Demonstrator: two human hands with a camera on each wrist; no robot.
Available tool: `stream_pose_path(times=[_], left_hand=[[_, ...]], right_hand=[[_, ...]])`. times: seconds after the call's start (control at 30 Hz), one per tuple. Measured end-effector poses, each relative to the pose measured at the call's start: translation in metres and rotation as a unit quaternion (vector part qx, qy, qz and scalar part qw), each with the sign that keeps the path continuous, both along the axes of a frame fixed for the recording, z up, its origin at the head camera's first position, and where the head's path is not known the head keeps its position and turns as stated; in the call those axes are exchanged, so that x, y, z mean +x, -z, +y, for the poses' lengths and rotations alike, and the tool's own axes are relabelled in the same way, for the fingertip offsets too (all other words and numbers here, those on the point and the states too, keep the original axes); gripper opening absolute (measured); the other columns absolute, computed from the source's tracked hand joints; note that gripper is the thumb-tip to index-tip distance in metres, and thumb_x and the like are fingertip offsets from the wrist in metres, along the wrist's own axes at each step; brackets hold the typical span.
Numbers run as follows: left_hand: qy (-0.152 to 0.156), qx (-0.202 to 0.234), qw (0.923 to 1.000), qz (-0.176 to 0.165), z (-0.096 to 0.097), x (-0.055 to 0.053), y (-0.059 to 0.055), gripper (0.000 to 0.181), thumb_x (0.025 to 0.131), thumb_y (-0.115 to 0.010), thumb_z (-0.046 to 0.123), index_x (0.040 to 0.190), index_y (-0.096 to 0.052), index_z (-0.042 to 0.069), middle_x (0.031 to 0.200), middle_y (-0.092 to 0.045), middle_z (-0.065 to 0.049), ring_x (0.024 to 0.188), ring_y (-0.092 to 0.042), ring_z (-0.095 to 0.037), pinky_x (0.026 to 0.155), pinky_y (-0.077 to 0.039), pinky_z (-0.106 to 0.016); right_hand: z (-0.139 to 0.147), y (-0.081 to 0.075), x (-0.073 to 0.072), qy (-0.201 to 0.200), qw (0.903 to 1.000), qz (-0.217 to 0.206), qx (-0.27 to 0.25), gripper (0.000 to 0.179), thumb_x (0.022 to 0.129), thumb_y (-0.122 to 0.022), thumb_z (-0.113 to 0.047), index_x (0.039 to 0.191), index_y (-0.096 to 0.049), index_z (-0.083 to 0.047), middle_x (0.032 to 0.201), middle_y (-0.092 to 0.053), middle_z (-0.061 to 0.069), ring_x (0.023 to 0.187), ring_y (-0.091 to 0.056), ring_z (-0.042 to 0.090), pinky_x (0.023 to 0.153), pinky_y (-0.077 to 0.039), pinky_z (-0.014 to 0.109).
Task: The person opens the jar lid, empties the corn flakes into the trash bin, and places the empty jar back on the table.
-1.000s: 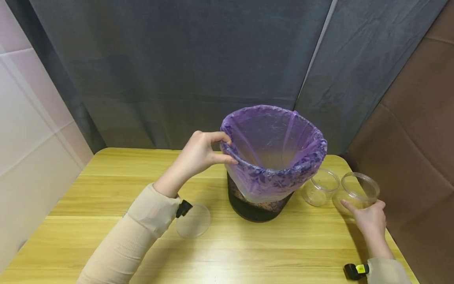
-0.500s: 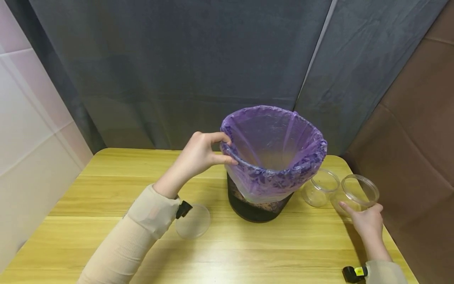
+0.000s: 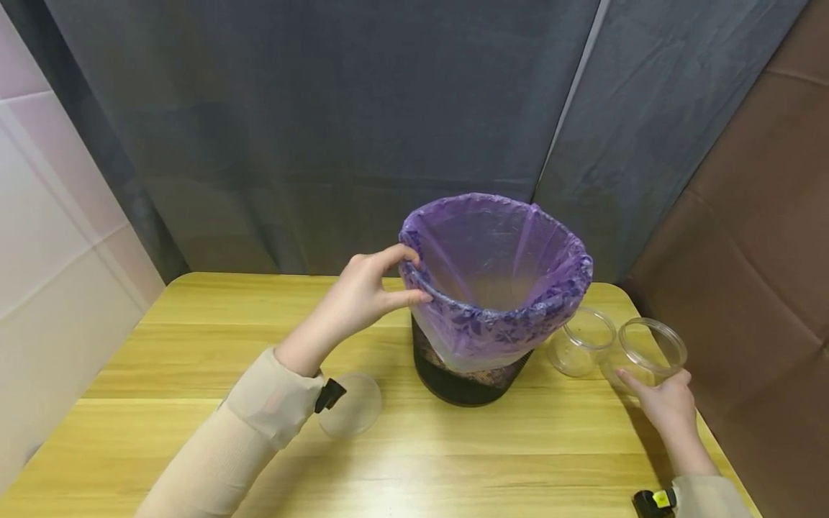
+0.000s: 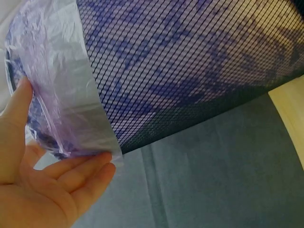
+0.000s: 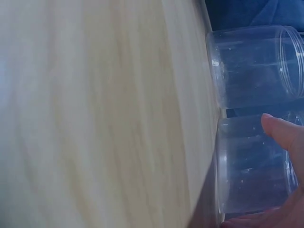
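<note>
A black mesh trash can (image 3: 466, 388) stands tilted-looking on the table, lined with a purple patterned bag (image 3: 499, 334) folded over its rim. My left hand (image 3: 356, 295) pinches the lined rim on the left side, thumb and fingers at the bag's edge; the left wrist view shows the bag's cuff (image 4: 71, 71) against the mesh. At the right edge of the table, my right hand (image 3: 670, 403) grips a clear plastic jar (image 3: 654, 349), thumb across its side. A second clear jar (image 3: 583, 345) stands upright just left of it, close to the can. Both jars are lidless.
A clear round lid (image 3: 352, 406) lies on the wooden table (image 3: 453, 460) beside my left wrist. Dark grey curtains (image 3: 324, 144) hang behind the table, with a brown panel (image 3: 758, 302) at right and a white one (image 3: 58, 201) at left.
The jar in my right hand has come down slightly, and that hand has shifted a little left. My left hand keeps its grip on the rim. The head view has shifted slightly.
</note>
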State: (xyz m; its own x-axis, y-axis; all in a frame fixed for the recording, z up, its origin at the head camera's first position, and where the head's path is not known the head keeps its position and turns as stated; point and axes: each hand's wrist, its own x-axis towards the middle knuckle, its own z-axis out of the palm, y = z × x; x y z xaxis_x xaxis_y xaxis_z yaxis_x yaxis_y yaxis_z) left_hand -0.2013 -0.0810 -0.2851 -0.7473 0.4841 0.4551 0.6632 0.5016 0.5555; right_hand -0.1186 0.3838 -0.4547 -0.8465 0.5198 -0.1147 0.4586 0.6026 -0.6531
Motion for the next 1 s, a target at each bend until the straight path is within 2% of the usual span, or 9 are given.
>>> stream_pose_path(times=[0.07,0.13,0.17,0.27,0.4,0.53,0.7,0.9,1.0], left_hand=[[-0.001,0.003,1.0,-0.005,0.0,0.002,0.002,0.046,0.08,-0.079,0.031,0.117,-0.06,0.011,0.092,-0.065,-0.001,0.075,-0.055,-0.014,0.072,-0.047,-0.037],[-0.001,0.008,0.9999,-0.009,0.0,0.003,0.005,0.047,0.081,-0.077,0.032,0.12,-0.058,0.012,0.103,-0.067,-0.003,0.091,-0.06,-0.018,0.082,-0.048,-0.041],[-0.002,0.01,0.9999,-0.008,0.0,0.003,0.006,0.048,0.082,-0.076,0.033,0.121,-0.057,0.013,0.113,-0.065,-0.003,0.104,-0.059,-0.019,0.089,-0.046,-0.042],[-0.001,0.017,0.9999,-0.004,0.0,0.004,0.01,0.054,0.083,-0.075,0.034,0.129,-0.054,0.014,0.124,-0.061,-0.005,0.115,-0.056,-0.022,0.096,-0.043,-0.044],[0.001,0.021,0.9997,0.007,-0.001,0.006,0.013,0.067,0.085,-0.073,0.034,0.142,-0.043,0.017,0.135,-0.054,-0.008,0.121,-0.052,-0.024,0.1,-0.04,-0.044],[0.002,0.026,0.9997,0.004,-0.001,0.008,0.014,0.078,0.085,-0.073,0.032,0.15,-0.031,0.021,0.131,-0.056,-0.013,0.115,-0.056,-0.028,0.097,-0.042,-0.046],[0.006,0.043,0.9991,0.0,-0.003,0.008,0.015,0.084,0.082,-0.077,0.026,0.15,-0.027,0.017,0.12,-0.062,-0.013,0.107,-0.06,-0.029,0.091,-0.047,-0.047],[0.007,0.035,0.9992,-0.018,-0.01,0.006,0.018,0.087,0.083,-0.076,0.023,0.15,-0.021,0.01,0.137,-0.052,-0.011,0.118,-0.054,-0.026,0.097,-0.042,-0.048],[-0.01,0.02,0.9989,-0.041,-0.017,0.008,0.02,0.087,0.085,-0.074,0.027,0.151,-0.019,0.011,0.14,-0.047,-0.016,0.124,-0.048,-0.03,0.101,-0.038,-0.05]], right_hand=[[0.001,0.0,0.001,-0.005,1.0,-0.001,0.002,0.123,0.08,-0.064,-0.063,0.138,0.004,0.021,0.124,-0.029,0.054,0.113,-0.034,0.062,0.092,-0.034,0.064],[0.002,0.0,0.002,-0.01,1.0,0.001,0.002,0.122,0.081,-0.065,-0.061,0.138,0.004,0.022,0.125,-0.029,0.054,0.114,-0.034,0.062,0.093,-0.033,0.064],[0.002,0.0,0.003,-0.013,0.9999,0.001,0.003,0.122,0.081,-0.065,-0.061,0.138,0.004,0.022,0.125,-0.029,0.053,0.114,-0.034,0.062,0.092,-0.033,0.064],[0.004,-0.003,0.005,-0.02,0.9998,0.004,0.004,0.12,0.082,-0.066,-0.058,0.141,0.005,0.019,0.128,-0.027,0.052,0.117,-0.031,0.063,0.094,-0.032,0.065],[0.006,-0.011,0.008,-0.03,0.9995,0.002,0.01,0.119,0.085,-0.062,-0.058,0.143,0.013,0.014,0.134,-0.019,0.052,0.119,-0.027,0.064,0.095,-0.029,0.067],[0.007,-0.022,0.012,-0.039,0.9989,0.014,0.02,0.116,0.089,-0.055,-0.059,0.142,0.018,0.013,0.137,-0.008,0.051,0.12,-0.022,0.066,0.095,-0.026,0.069],[0.007,-0.034,0.018,-0.048,0.9949,0.069,0.056,0.106,0.092,-0.055,-0.052,0.144,0.011,0.014,0.142,-0.005,0.047,0.122,-0.019,0.066,0.096,-0.023,0.07],[0.002,-0.052,0.018,-0.077,0.9852,0.122,0.093,0.093,0.096,-0.054,-0.043,0.145,0.0,0.014,0.141,-0.012,0.047,0.122,-0.021,0.065,0.095,-0.021,0.071],[0.001,-0.062,0.017,-0.109,0.9769,0.147,0.11,0.087,0.097,-0.053,-0.039,0.146,-0.003,0.013,0.143,-0.012,0.044,0.124,-0.02,0.063,0.096,-0.02,0.071]])
